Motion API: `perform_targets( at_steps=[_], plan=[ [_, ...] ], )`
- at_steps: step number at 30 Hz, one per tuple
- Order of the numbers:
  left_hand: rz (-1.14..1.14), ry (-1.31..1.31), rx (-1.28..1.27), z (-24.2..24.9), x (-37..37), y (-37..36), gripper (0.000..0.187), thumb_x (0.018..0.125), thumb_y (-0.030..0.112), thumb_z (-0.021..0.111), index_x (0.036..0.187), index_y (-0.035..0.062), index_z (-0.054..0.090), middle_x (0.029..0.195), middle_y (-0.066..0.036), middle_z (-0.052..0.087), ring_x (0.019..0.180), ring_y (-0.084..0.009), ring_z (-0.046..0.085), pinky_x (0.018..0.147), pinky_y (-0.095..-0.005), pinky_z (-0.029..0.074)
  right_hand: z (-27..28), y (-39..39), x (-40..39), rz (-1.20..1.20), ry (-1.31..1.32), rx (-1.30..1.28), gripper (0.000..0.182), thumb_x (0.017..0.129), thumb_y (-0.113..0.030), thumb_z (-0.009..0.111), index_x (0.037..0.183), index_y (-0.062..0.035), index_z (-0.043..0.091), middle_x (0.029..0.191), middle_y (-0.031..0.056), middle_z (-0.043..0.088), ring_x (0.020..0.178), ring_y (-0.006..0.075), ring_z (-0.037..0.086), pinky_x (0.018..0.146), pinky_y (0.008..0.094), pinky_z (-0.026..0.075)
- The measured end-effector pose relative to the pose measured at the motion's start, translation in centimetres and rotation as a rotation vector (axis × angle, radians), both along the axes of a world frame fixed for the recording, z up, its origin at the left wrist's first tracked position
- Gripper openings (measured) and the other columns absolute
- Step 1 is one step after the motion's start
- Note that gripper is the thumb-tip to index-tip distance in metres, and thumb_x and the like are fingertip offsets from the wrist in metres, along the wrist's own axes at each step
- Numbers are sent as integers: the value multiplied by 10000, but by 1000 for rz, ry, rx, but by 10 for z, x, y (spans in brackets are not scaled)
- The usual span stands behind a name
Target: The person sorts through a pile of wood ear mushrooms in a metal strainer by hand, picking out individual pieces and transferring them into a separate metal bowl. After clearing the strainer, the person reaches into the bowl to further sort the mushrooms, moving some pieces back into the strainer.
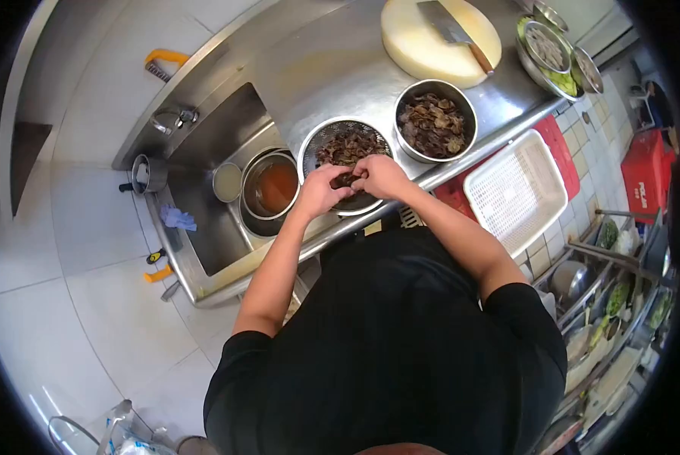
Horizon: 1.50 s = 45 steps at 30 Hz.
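My left hand [321, 193] and my right hand [383, 179] meet over a perforated metal colander [307, 155] at the counter's front edge. Dark brown, frilly pieces that look like wood ear mushroom [349, 147] fill part of it. Between the fingertips of both hands is a dark piece of the same kind, partly hidden by the fingers. Right of the colander stands a steel pot [473, 114] filled with more brown, leafy pieces [432, 125].
On the left, the sink [219, 220] holds a bowl of reddish-brown liquid [275, 188] and a small bowl of cloudy liquid [227, 183]. A cleaver [450, 26] lies on a round chopping board [408, 45]. A white plastic basket [514, 193] stands below the counter's right front edge.
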<state>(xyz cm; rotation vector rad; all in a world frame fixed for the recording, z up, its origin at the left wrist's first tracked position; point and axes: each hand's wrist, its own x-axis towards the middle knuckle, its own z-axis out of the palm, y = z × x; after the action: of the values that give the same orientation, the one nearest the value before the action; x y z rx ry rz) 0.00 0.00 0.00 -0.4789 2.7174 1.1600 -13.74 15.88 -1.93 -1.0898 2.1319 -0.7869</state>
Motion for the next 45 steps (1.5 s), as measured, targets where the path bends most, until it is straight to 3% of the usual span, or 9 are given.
perform_targets(
  at_steps=[5, 9, 13, 18, 22, 24, 27, 36, 45],
  plan=[
    [222, 87, 359, 2, 4, -14, 273, 879, 214, 768, 1063, 17, 724, 950, -71, 741, 798, -155, 681, 787, -307, 541, 9, -13, -12, -109, -308, -175, 251, 825, -237, 817, 933, -20, 751, 852, 121, 740, 761, 215, 688, 728, 358, 534],
    [328, 122, 664, -5, -1, -19, 207, 937, 113, 699, 1130, 39, 708, 902, -31, 698, 853, -119, 663, 761, -277, 532, 9, -14, -18, -200, -674, -241, 233, 868, -199, 785, 969, 5, 732, 822, 87, 725, 728, 137, 644, 704, 297, 521],
    [461, 174, 751, 20, -4, -6, 233, 966, 121, 668, 1182, 38, 696, 910, -32, 689, 828, -109, 651, 719, -265, 529, 16, -15, -13, -272, -522, -287, 217, 897, -200, 750, 978, 0, 722, 819, 73, 716, 728, 130, 640, 702, 295, 521],
    [321, 276, 490, 20, -12, -11, 246, 975, 167, 667, 1175, 28, 700, 872, -31, 700, 784, -114, 669, 684, -269, 546, 38, -11, -11, -262, -444, -239, 216, 907, -218, 743, 969, -13, 716, 819, 48, 709, 723, 113, 627, 695, 295, 520],
    [242, 72, 449, 34, -18, -17, 226, 985, 200, 665, 1097, 9, 707, 838, -45, 723, 706, -129, 679, 670, -265, 558, 60, -6, -10, -168, -205, -190, 191, 883, -211, 723, 939, -29, 723, 851, 129, 730, 779, 264, 694, 739, 361, 542],
    [335, 42, 697, 31, -21, -19, 215, 990, 197, 658, 1058, -2, 702, 841, -60, 732, 687, -131, 681, 665, -260, 560, 67, -6, -9, -138, -107, -175, 167, 877, -194, 718, 930, -35, 722, 877, 139, 725, 813, 316, 696, 753, 391, 548],
    [486, 77, 875, 29, -24, -14, 208, 1002, 182, 640, 1042, -15, 693, 861, -83, 741, 698, -137, 698, 663, -261, 567, 66, -8, -2, -237, 353, -474, 160, 866, -181, 720, 923, -31, 720, 909, 150, 712, 867, 358, 685, 780, 434, 547],
    [615, 438, 828, 11, -28, 26, 194, 1056, 126, 557, 1095, -35, 657, 968, -100, 722, 851, -162, 722, 773, -291, 613, 66, -13, 8, -409, -104, -372, 237, 819, -177, 784, 994, -24, 739, 917, 160, 712, 815, 319, 703, 737, 395, 561],
    [635, 559, 826, 12, -26, 37, 171, 1056, 116, 555, 1062, -30, 644, 904, -73, 717, 784, -128, 711, 715, -268, 598, 65, -12, 10, -246, 212, -473, 151, 834, -101, 717, 922, -4, 642, 909, 192, 657, 885, 385, 645, 805, 456, 524]
  ],
)
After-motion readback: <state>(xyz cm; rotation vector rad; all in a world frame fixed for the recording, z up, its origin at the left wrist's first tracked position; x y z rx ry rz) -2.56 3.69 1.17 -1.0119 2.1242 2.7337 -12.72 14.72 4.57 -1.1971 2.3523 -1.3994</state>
